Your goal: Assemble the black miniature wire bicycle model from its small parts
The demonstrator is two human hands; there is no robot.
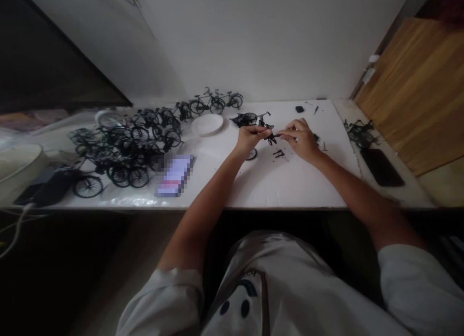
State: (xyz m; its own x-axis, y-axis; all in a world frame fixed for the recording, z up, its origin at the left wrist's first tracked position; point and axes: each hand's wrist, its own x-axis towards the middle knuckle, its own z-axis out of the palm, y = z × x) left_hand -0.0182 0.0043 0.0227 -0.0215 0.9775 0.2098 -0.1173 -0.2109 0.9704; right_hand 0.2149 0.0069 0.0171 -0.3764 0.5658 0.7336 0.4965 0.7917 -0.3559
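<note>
I sit before a wide white board (286, 188), and I take the part in my fingers as the clock's centre. The crowd of black miniature bicycles (128, 154) stands at nine o'clock. My left hand (253, 138) is also at nine o'clock but much closer, and my right hand (300, 138) is at three. A small wheel (251, 154) shows between seven and eight o'clock.

The black bicycle part (271, 140) is held between both hands, above the board. I judge it light and rather stiff, with thin sections that could bend or snap; its sturdiest bar is the best place to pinch. Its exact shape is partly hidden. A forked piece (279, 153) lies loose near six o'clock.

Finally the fingertips: on each hand, thumb and forefinger are nearly together, pinching the part narrowly from opposite sides.
</note>
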